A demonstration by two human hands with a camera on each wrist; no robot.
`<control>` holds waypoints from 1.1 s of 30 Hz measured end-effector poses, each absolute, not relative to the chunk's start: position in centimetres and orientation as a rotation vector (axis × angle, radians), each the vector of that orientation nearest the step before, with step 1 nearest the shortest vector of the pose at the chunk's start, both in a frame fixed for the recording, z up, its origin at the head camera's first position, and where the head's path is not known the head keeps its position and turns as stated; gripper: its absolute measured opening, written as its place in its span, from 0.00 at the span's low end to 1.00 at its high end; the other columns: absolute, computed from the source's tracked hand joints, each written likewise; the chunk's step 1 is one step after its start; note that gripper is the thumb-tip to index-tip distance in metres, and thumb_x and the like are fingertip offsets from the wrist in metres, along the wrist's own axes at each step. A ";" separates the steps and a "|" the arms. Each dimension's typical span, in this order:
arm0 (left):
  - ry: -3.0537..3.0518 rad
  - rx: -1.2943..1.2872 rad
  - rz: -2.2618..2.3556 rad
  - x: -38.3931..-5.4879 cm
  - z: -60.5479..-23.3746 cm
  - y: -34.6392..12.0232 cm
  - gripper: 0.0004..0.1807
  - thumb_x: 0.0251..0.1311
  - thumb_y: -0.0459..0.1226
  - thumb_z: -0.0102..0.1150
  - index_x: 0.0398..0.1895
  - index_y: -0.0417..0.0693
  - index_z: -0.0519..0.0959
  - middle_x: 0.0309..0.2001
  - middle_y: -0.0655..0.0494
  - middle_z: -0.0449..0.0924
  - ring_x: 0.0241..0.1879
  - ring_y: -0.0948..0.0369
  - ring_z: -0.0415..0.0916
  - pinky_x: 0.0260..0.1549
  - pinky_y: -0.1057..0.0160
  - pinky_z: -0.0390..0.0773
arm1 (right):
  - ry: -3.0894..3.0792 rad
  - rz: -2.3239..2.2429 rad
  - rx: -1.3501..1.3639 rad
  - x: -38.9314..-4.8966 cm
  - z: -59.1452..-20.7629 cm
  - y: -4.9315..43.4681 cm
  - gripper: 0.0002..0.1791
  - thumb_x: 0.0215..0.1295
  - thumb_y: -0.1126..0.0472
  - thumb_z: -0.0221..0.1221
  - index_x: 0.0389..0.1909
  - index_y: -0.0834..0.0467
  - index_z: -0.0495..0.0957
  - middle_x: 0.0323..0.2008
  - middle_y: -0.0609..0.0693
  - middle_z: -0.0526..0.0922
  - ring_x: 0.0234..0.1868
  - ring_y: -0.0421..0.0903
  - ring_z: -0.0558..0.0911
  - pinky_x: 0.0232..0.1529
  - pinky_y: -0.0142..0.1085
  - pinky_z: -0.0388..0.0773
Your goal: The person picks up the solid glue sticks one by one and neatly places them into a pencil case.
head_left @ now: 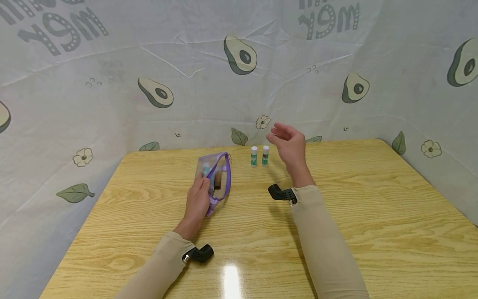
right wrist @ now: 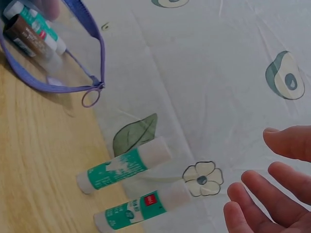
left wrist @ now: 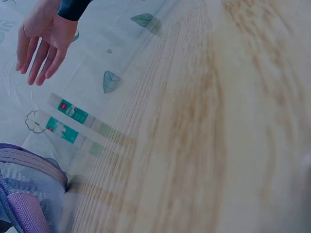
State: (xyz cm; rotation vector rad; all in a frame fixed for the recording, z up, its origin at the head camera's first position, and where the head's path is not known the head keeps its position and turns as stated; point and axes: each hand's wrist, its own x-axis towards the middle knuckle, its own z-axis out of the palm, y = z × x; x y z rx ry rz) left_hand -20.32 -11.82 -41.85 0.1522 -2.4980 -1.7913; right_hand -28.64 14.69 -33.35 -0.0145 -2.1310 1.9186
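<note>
My left hand [head_left: 196, 201] holds the near left side of a translucent zip pouch [head_left: 203, 160] with purple trim, its mouth gaping to the right. Inside the pouch lie a brown tube [right wrist: 26, 36] and a green-and-white glue stick [right wrist: 51, 34]. Two white-capped glue sticks stand upright side by side to the right of the pouch: the left glue stick [head_left: 254, 157] and the right glue stick [head_left: 265, 156]. Above and right of them my right hand [head_left: 290, 145] hangs in the air, fingers loosely bent, touching nothing. In the left wrist view only the pouch's purple edge [left wrist: 29, 208] shows.
The wooden table [head_left: 239, 232] carries the pouch and glue sticks. Behind it hangs a pale cloth [head_left: 201, 112] printed with avocados, leaves and flowers, which also runs along both sides. A black wrist camera [head_left: 201, 253] sits on the left sleeve, another wrist camera [head_left: 280, 193] on the right.
</note>
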 end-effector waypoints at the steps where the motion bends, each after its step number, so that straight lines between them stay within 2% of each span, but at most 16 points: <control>1: -2.497 0.151 -1.791 -20.3 -41.9 -11.8 0.27 0.86 0.48 0.33 0.46 0.36 0.76 0.87 0.48 0.48 0.87 0.43 0.38 0.85 0.40 0.44 | -2.139 1.925 -0.017 -28.7 -33.6 14.7 0.27 0.73 0.61 0.67 0.71 0.59 0.77 0.66 0.59 0.83 0.67 0.52 0.82 0.69 0.43 0.78; 5: -2.498 0.146 -1.793 -20.3 -41.9 -11.8 0.27 0.87 0.48 0.33 0.45 0.35 0.76 0.87 0.47 0.48 0.87 0.43 0.38 0.85 0.40 0.43 | -2.173 1.965 -0.041 -29.1 -34.7 14.5 0.28 0.73 0.62 0.66 0.71 0.60 0.76 0.68 0.62 0.82 0.70 0.54 0.80 0.73 0.46 0.76; 9: -2.515 0.150 -1.778 -20.4 -42.0 -11.9 0.28 0.87 0.48 0.33 0.51 0.35 0.78 0.87 0.48 0.47 0.87 0.42 0.37 0.85 0.38 0.43 | -2.211 2.007 -0.097 -29.5 -36.0 14.6 0.28 0.72 0.63 0.67 0.71 0.61 0.76 0.68 0.64 0.81 0.71 0.55 0.79 0.75 0.49 0.74; 12: -2.529 0.153 -1.764 -20.4 -42.0 -12.0 0.28 0.87 0.48 0.33 0.57 0.36 0.79 0.87 0.48 0.48 0.87 0.41 0.37 0.85 0.38 0.42 | -2.240 2.019 -0.126 -29.7 -36.7 14.6 0.28 0.72 0.63 0.67 0.71 0.61 0.77 0.67 0.62 0.82 0.70 0.55 0.80 0.73 0.49 0.76; 16: -2.532 0.156 -1.757 -20.4 -42.0 -11.9 0.28 0.86 0.48 0.33 0.59 0.36 0.79 0.87 0.48 0.48 0.87 0.40 0.37 0.85 0.37 0.42 | -2.269 2.024 -0.146 -29.8 -37.2 14.5 0.26 0.72 0.63 0.67 0.69 0.61 0.79 0.65 0.61 0.82 0.67 0.54 0.80 0.70 0.47 0.77; 25: -2.513 0.151 -1.764 -20.3 -42.0 -11.8 0.27 0.87 0.48 0.33 0.47 0.36 0.77 0.87 0.47 0.49 0.87 0.42 0.39 0.85 0.39 0.45 | -2.305 2.018 -0.146 -30.1 -38.5 14.5 0.22 0.73 0.65 0.64 0.66 0.63 0.80 0.56 0.56 0.83 0.49 0.43 0.82 0.65 0.50 0.80; 33: -2.500 0.134 -1.784 -20.4 -42.0 -11.8 0.26 0.87 0.48 0.32 0.42 0.36 0.74 0.87 0.47 0.48 0.87 0.43 0.39 0.85 0.40 0.45 | -2.325 2.012 -0.207 -30.1 -39.0 14.5 0.21 0.73 0.63 0.66 0.64 0.62 0.82 0.58 0.57 0.85 0.49 0.42 0.84 0.57 0.41 0.85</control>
